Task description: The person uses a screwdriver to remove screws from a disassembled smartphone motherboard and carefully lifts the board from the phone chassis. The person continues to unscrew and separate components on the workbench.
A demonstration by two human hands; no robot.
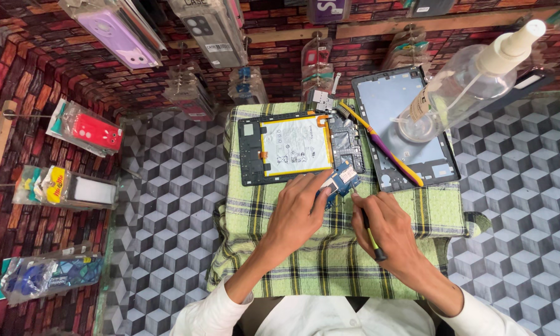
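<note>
Fingers of the left hand are curled down and pinched round a small blue circuit board, holding it just off the lower right corner of the opened tablet. The right hand is closed in a pen grip on a thin black and yellow tool, its tip angled up toward the board's right edge; whether it touches there, I cannot tell. Both wrists rest low on the green checked cloth, and that looks like the right way to work: steady the board with the left, keep the tool shallow and the pressure light, so the tip does not skid across the small parts.

Moving outward, the tablet lies face down with its back off, a large white battery filling the middle and a dark board section on its right side. Just beside it lies a purple and yellow pry tool, slanting across the edge of a separate grey tablet back cover. A clear spray bottle leans over that cover. Beyond the cloth, the cube-patterned counter runs out to packaged phone cases hanging on a brick-patterned wall.
</note>
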